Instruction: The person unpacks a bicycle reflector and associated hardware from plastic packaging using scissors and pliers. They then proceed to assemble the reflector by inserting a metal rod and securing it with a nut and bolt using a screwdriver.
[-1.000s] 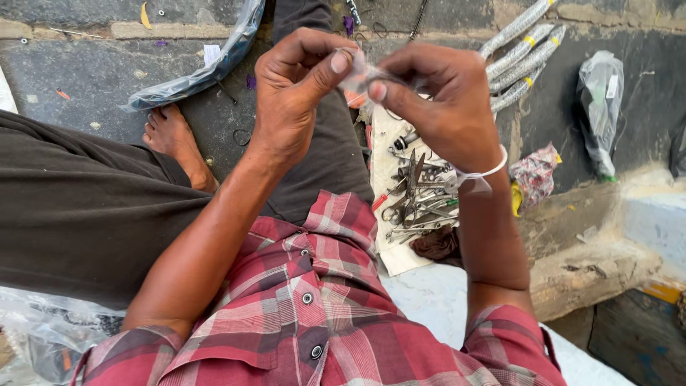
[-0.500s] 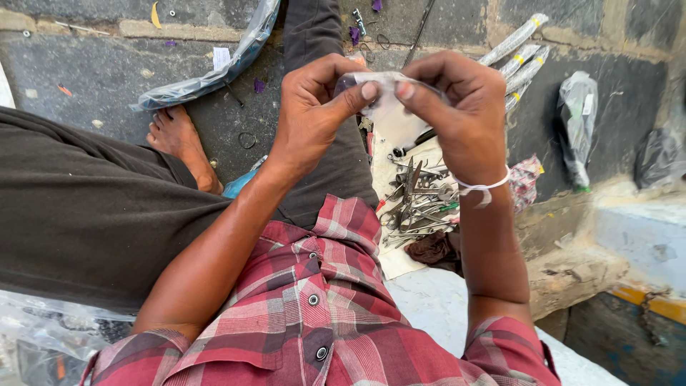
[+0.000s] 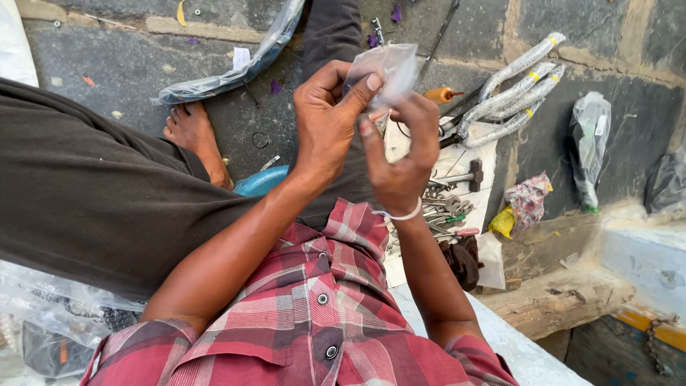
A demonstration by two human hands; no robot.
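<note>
Both of my hands are raised in front of me and pinch a small clear plastic packet (image 3: 389, 68). My left hand (image 3: 325, 121) grips its left edge between thumb and forefinger. My right hand (image 3: 400, 154), with a white band on its wrist, holds the lower right part with its fingertips. What is inside the packet cannot be made out. Below my hands, a pile of metal hand tools (image 3: 443, 204) lies on a white sheet (image 3: 482, 154) on the ground.
Wrapped flexible metal hoses (image 3: 514, 96) lie at the upper right beside a small hammer (image 3: 461, 176). A long plastic-wrapped part (image 3: 229, 71) lies at the top left. Plastic bags (image 3: 589, 139) sit at the right. My bare foot (image 3: 196, 139) rests on the stone paving.
My hands have shifted from pulling the packet apart side by side to the right hand sitting lower, under the packet. The view has tilted slightly.
</note>
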